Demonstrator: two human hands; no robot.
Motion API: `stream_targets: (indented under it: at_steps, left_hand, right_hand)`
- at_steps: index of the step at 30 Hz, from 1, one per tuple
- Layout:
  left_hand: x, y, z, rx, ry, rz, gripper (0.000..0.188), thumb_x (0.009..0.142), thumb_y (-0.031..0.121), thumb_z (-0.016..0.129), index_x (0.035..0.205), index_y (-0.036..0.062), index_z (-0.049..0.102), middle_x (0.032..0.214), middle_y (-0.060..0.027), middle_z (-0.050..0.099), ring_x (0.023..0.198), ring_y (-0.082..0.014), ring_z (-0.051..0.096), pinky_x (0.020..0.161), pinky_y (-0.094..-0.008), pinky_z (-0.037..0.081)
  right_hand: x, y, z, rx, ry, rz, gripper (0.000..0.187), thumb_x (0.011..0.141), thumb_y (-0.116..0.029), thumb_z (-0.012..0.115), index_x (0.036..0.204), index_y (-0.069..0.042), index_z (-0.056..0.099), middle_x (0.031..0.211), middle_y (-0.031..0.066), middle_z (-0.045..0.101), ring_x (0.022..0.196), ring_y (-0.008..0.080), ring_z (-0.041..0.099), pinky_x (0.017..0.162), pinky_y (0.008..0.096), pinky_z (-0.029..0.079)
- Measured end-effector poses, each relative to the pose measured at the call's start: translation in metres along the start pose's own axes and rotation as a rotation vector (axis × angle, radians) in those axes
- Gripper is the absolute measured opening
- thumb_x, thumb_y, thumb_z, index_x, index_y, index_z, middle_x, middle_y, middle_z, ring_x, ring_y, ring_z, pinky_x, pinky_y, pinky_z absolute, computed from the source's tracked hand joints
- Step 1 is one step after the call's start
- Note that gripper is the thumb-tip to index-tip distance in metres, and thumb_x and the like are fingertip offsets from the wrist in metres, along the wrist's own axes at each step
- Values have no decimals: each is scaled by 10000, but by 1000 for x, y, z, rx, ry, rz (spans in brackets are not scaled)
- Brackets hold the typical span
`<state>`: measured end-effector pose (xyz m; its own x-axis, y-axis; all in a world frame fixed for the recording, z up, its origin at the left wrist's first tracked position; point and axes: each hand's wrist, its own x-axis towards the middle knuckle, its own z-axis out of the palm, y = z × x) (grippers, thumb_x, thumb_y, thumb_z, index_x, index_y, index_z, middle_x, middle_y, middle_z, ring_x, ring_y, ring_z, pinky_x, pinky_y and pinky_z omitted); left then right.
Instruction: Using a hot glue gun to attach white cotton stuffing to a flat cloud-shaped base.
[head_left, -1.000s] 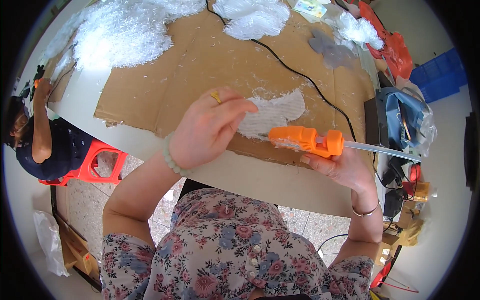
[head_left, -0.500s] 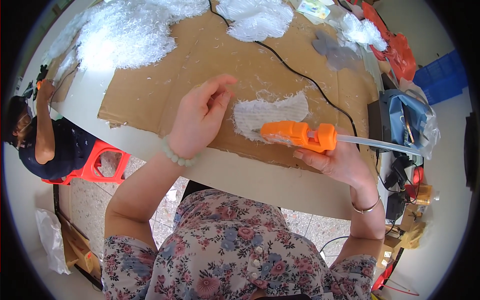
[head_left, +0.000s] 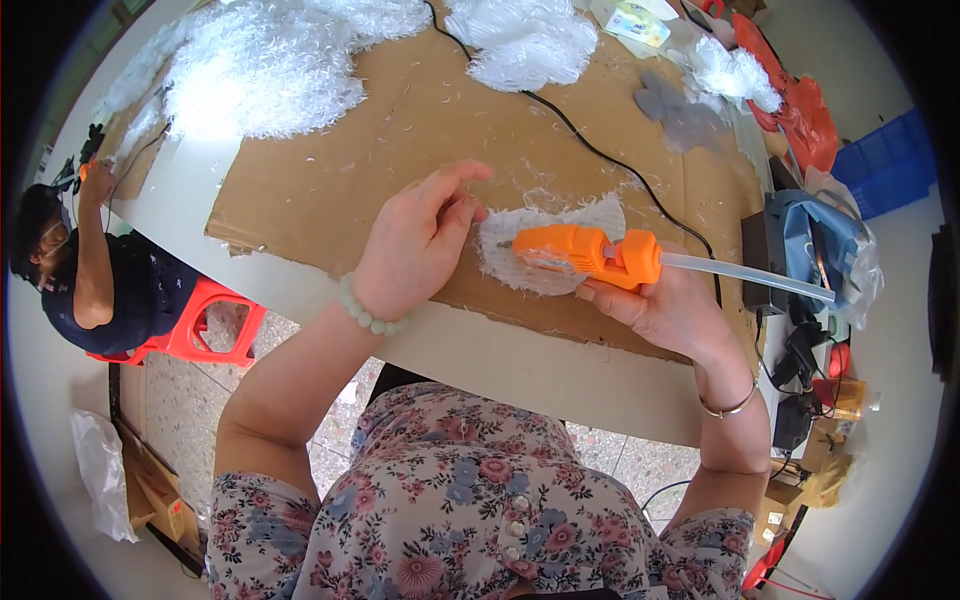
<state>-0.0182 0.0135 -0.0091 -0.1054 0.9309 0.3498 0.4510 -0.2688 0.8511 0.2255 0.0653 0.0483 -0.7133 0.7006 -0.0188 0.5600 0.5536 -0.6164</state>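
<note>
An orange hot glue gun (head_left: 570, 247) with a long clear glue stick (head_left: 745, 276) out of its back is gripped in my right hand (head_left: 670, 310). Its nozzle points left, over a frayed white fabric piece (head_left: 603, 217) lying on the cardboard (head_left: 330, 200). To the left of that piece hovers my left hand (head_left: 415, 240), index finger stretched out and thumb apart from it. I see nothing held there. The glue gun hides part of the fabric, and most of my right fingers are behind the gun.
Fluffy white shreds (head_left: 260, 75) and a white fabric bundle (head_left: 530, 45) lie at the back. A black cord (head_left: 590, 140) crosses the cardboard. Grey scraps (head_left: 680, 110), a red bag (head_left: 800, 115) and a dark box (head_left: 762, 260) are at right. A co-worker (head_left: 110, 290) sits at far left.
The glue gun has turned slightly and shifted left, its nozzle now further over the fabric piece. My left hand keeps nearly the same pose beside it.
</note>
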Motion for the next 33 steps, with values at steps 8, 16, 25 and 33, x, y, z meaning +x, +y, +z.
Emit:
stream_targets:
  at_steps: [8, 16, 25, 33]
  left_hand:
    - [1, 1, -1, 24, -22, 5, 259, 847, -7, 469, 1090, 49, 541, 697, -102, 574, 710, -235, 624, 642, -336, 478]
    - [2, 1, -2, 33, 16, -50, 260, 826, -14, 490, 1069, 41, 562, 699, -106, 589, 699, -253, 609, 667, -337, 472]
    - [5, -2, -8, 532, 85, 367, 121, 723, -11, 587, 822, 34, 641, 752, -106, 616, 747, -284, 578, 730, -370, 461]
    - [4, 4, -8, 609, -6, 347, 93, 689, 44, 673, 779, 56, 651, 776, -80, 602, 773, -281, 559, 741, -363, 452]
  right_hand:
    - [6, -2, 2, -20, 26, 31, 297, 796, -267, 691, 979, -48, 609, 788, 94, 597, 689, 215, 568, 639, 308, 459]
    - [4, 1, 5, -35, 86, -32, 293, 781, -251, 704, 943, -30, 600, 765, 119, 589, 677, 253, 561, 628, 326, 458]
    - [-11, -6, -6, 81, -6, 27, 302, 743, -202, 736, 942, -21, 598, 739, 119, 575, 629, 236, 540, 602, 319, 448]
    - [-27, 3, -19, 392, -4, 250, 224, 812, -167, 704, 936, -27, 581, 771, -10, 584, 665, 80, 515, 599, 222, 438]
